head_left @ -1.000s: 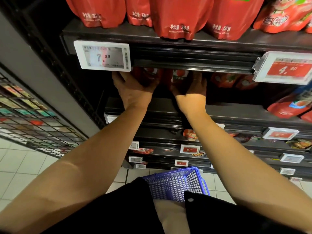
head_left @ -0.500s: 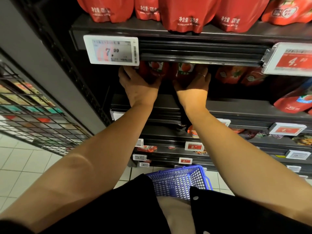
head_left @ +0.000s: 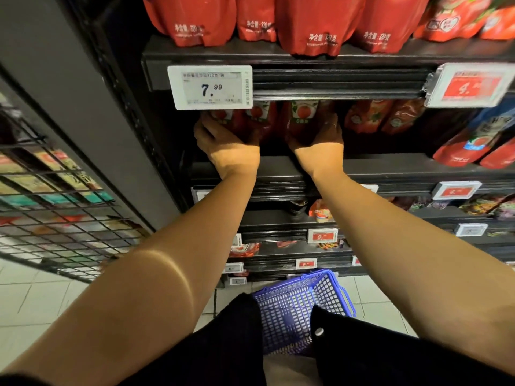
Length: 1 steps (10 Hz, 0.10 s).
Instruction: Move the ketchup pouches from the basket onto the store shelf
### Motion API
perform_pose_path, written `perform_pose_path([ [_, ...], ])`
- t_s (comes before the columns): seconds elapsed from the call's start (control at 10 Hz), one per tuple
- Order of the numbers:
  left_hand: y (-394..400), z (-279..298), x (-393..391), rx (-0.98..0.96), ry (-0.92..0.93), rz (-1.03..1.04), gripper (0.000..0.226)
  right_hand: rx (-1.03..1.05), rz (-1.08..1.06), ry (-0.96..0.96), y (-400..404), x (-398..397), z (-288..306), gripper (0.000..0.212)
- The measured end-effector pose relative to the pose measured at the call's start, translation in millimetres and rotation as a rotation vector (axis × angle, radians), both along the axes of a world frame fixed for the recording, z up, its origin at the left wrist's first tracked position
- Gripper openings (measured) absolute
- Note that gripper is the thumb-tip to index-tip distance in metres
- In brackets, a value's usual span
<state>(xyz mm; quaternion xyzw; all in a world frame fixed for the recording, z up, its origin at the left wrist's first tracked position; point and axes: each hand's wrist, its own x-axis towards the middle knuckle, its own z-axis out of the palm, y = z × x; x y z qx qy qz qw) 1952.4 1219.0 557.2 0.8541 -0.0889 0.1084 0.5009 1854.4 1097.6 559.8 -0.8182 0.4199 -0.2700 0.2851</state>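
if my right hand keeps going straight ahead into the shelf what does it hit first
The ketchup pouch that the right hand already holds. Behind it the shelf is dark, so more pouches or the back panel probably follow, but the depth is unclear.

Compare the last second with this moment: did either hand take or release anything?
Nothing let go: the left hand and right hand stay on the ketchup pouches on the shelf, under the 7.99 price tag. Only the camera view shifted. The blue basket stays on the floor.
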Motion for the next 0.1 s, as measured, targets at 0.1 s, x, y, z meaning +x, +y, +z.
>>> perform_pose_path([
  [0.1, 7.5, -5.6, 4.5, -0.007, 0.035, -0.030, 0.096, -0.006, -0.083, 0.020, 6.0, -11.8, -2.2, 0.092],
])
